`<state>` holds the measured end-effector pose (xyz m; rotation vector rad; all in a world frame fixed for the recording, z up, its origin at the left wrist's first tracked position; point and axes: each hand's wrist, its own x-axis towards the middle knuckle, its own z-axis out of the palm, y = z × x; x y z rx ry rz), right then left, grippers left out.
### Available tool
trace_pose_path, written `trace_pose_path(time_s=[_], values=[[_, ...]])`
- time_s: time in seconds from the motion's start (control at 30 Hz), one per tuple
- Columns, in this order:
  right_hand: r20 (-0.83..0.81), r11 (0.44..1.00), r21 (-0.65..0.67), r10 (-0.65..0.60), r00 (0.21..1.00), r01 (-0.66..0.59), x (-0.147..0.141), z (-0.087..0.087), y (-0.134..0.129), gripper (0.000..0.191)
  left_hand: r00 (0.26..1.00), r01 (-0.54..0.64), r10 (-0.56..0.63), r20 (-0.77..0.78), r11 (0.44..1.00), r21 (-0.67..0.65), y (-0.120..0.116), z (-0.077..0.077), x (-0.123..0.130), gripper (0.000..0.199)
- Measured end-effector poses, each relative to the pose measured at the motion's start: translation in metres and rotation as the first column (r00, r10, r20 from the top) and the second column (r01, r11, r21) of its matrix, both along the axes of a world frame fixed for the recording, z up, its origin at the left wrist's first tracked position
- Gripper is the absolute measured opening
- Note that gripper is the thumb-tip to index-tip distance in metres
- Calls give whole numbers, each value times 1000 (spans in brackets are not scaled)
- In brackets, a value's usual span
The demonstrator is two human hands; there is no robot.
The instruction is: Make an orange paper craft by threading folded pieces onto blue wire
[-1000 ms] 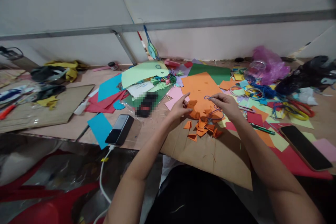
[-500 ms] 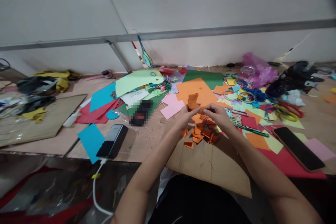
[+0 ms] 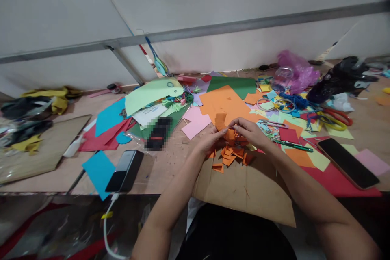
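Note:
Small folded orange paper pieces (image 3: 228,157) lie in a loose pile on a brown cardboard sheet (image 3: 243,195). Over the pile, my left hand (image 3: 213,137) is closed on an orange paper strip (image 3: 220,120) that sticks up above its fingers. Close on the right, my right hand (image 3: 247,129) has its fingers bent together by the strip's lower part; whatever its fingertips pinch is too small to make out. Behind both hands lies a large orange sheet (image 3: 224,99).
Right of my hands are a green pen (image 3: 294,145), scissors (image 3: 333,120), a phone (image 3: 347,163) and coloured paper scraps. A power bank (image 3: 125,170) with a white cable sits at the left front edge. A clear jar (image 3: 282,77) stands at the back right.
The camera view has shifted slightly. My right hand's fingers have bent and risen a little beside the strip, while my left hand still holds it.

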<state>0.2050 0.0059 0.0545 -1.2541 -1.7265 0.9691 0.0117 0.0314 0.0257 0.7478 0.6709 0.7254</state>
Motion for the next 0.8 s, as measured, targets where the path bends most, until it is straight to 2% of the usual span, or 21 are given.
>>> trace_pose_path(time_s=[0.17, 0.33, 0.43, 0.57, 0.67, 0.8], values=[[137, 999, 40, -37, 990, 31, 0, 0, -1, 26, 1000, 2, -2, 9, 999, 36, -3, -1, 2, 46], [165, 999, -23, -24, 986, 28, 11, 3, 1, 28, 999, -31, 32, -19, 997, 65, 4, -1, -4, 48], [160, 1000, -23, -6, 987, 10, 20, 5, 5, 22, 995, -102, 103, -3, 991, 91, 9, 1, -6, 48], [156, 996, 64, -76, 985, 66, 29, 10, 8, 21, 981, -193, 191, 34, 974, 115, 11, 2, -7, 42], [165, 985, 151, -112, 980, 87, 32, 15, 5, 20, 987, -156, 158, -10, 982, 106, 12, 1, -10, 43], [287, 961, 277, -106, 952, 23, 32, 22, 0, 21, 986, -152, 161, -51, 976, 157, 15, 4, -18, 45]])
